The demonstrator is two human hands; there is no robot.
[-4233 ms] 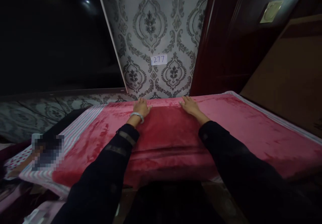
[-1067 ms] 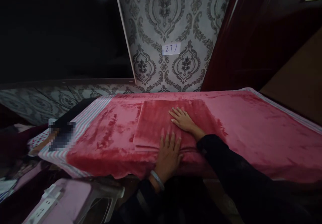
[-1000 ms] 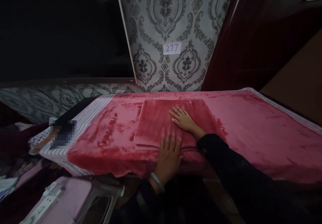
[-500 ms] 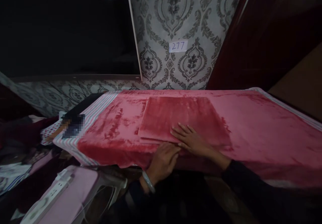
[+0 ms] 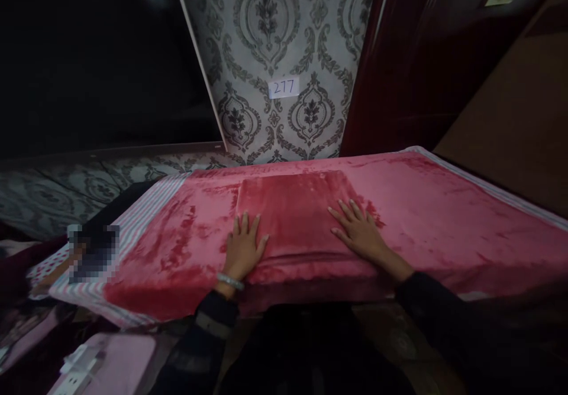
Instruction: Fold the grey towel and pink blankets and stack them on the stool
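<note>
A folded pink-red plush cloth [image 5: 293, 211] lies flat on a table covered with a pink-red plush blanket [image 5: 444, 223]. My left hand [image 5: 243, 247] rests palm down on the cloth's near left corner, fingers spread, a silver bangle at the wrist. My right hand [image 5: 359, 229] lies flat on the cloth's near right edge, fingers apart. Neither hand holds anything. Both arms are in dark sleeves.
Grey damask wallpaper [image 5: 275, 46] with a small paper label reading 277 [image 5: 283, 87] stands behind the table. A dark red door [image 5: 412, 64] is at the right. A striped sheet edge [image 5: 133, 229] shows at the left, and a white power strip [image 5: 73, 365] on pink fabric lies lower left.
My hands were close together at the cloth's near middle edge. They have spread apart, the left to the near left corner and the right to the right side. The view swung.
</note>
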